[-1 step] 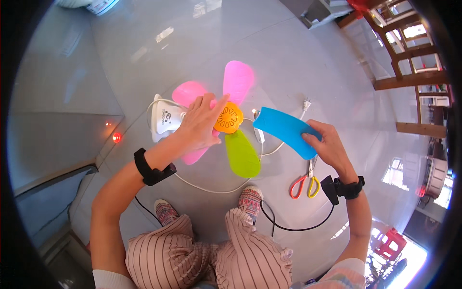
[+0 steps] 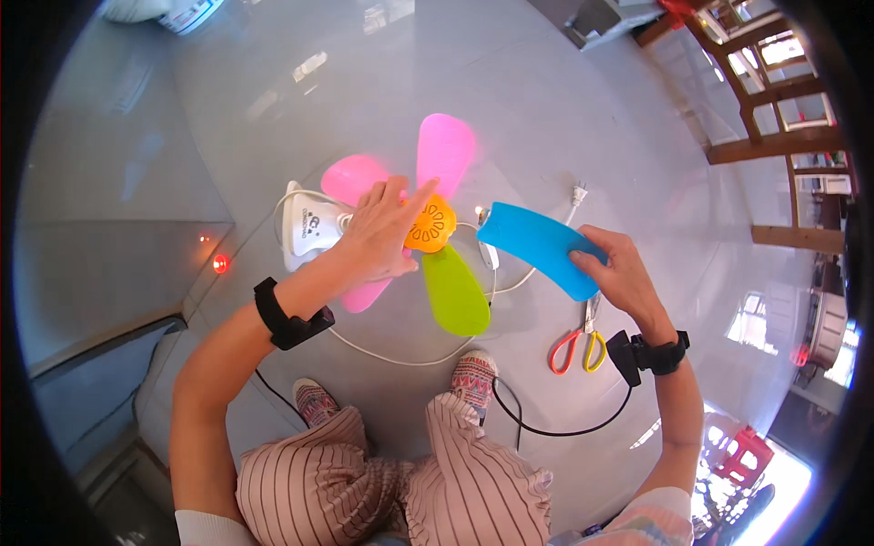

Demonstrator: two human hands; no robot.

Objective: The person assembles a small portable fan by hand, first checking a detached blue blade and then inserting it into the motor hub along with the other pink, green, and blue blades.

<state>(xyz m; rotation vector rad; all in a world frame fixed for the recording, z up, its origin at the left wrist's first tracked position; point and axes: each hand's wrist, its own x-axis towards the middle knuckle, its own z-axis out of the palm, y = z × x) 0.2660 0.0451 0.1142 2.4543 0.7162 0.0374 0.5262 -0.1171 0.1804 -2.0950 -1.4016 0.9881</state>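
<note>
A small fan with an orange flower-shaped hub [image 2: 431, 224] lies on the floor before me. Its pink blades [image 2: 446, 150] point up and left, and a green blade [image 2: 457, 294] points toward my feet. The white fan base [image 2: 308, 224] rests at the left. My left hand [image 2: 375, 229] grips the fan at the hub, index finger along the hub's upper edge and thumb below, covering part of a pink blade. Between thumb and fingers, my right hand [image 2: 617, 271] holds the outer end of a curved blue fan blade [image 2: 533, 244]. Its inner end is apart from the hub.
Scissors [image 2: 577, 349] with red and yellow handles lie below the blue blade. A white cord [image 2: 401, 362] loops around the fan to a plug [image 2: 578, 195] and an inline switch [image 2: 490, 255]. Wooden furniture [image 2: 774, 146] stands at the right, a white bucket [image 2: 189, 15] at upper left.
The fan's hub and blades have shifted very slightly left. Both hands keep their hold in nearly the same places.
</note>
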